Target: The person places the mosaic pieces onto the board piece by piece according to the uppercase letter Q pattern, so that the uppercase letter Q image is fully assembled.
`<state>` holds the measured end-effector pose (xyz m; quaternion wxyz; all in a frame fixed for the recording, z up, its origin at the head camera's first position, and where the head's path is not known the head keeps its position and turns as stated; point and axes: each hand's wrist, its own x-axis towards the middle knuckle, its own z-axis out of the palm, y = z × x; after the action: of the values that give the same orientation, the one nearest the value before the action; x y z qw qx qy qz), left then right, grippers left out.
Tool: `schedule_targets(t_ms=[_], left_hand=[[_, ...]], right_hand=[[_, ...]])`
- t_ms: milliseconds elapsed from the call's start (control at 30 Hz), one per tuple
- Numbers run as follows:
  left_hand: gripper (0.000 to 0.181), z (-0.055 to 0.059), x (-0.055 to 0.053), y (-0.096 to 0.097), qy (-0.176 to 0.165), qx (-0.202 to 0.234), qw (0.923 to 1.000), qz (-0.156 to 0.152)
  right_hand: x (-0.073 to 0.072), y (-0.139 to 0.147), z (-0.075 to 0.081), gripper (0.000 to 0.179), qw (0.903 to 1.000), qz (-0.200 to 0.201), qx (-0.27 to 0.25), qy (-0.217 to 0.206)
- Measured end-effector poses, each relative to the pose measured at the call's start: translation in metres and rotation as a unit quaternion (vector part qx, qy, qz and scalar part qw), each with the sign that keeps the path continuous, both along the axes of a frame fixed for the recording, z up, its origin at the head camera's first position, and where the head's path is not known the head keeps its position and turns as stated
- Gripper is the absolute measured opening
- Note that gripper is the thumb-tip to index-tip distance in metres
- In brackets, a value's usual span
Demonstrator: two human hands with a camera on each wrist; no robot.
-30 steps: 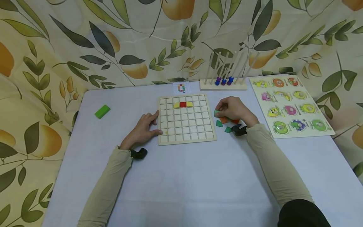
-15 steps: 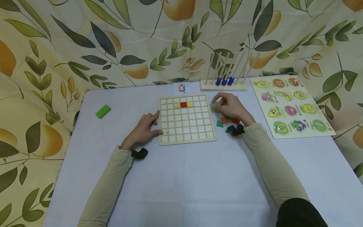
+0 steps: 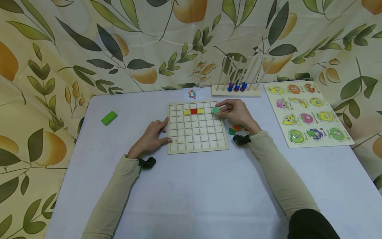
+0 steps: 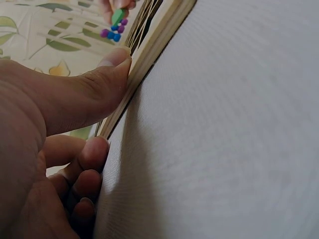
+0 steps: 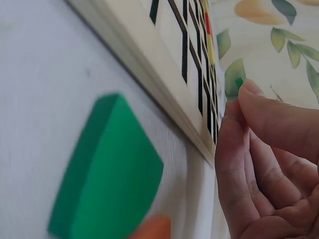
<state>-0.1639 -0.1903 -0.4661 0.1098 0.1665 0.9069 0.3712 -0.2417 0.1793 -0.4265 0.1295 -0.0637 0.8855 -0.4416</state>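
A pale wooden grid board (image 3: pixel 197 151) lies flat at the middle of the table. In its upper rows a red square tile (image 3: pixel 193 111) sits between two yellow tiles. My left hand (image 3: pixel 151 135) rests against the board's left edge, thumb and index finger spread apart and touching it. Between thumb and fingers, my right hand (image 3: pixel 237 113) pinches a green tile (image 3: pixel 215 110) over the board's upper right corner. Loose by the board's right side are another green tile (image 5: pixel 112 174) and an orange tile (image 3: pixel 236 128), partly hidden by the right wrist.
Behind the board lies a small pattern card (image 3: pixel 191 94). A wooden peg rack (image 3: pixel 235 91) with blue and purple beads stands at the back. A fruit puzzle board (image 3: pixel 283 141) lies to the right, a green block (image 3: pixel 109 118) to the left.
My right hand has lifted the green tile from the loose pieces and carried it left, over the board's upper right corner. The left hand stays at the board's edge.
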Motion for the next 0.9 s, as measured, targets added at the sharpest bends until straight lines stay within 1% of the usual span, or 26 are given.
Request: schedule_targets(t_ms=[267,467,700,900], left_hand=[[0.095,0.0,0.0,0.0,-0.002,0.0,1.0,0.002],[0.096,0.0,-0.001,0.0,-0.005,-0.002,1.0,0.003],[0.096,0.001,-0.001,0.001,-0.004,0.0,1.0,0.001],[0.095,0.001,0.0,0.0,-0.001,-0.005,1.0,0.002]], right_hand=[[0.001,-0.012,-0.004,0.035,0.9995,0.016,-0.023,0.012],[-0.001,-0.021,-0.004,0.033,0.9986,0.037,-0.023,0.031],[-0.002,-0.029,-0.007,0.033,0.9983,0.044,-0.031,0.02],[-0.003,-0.034,-0.009,0.03,0.9983,0.048,-0.03,0.019]])
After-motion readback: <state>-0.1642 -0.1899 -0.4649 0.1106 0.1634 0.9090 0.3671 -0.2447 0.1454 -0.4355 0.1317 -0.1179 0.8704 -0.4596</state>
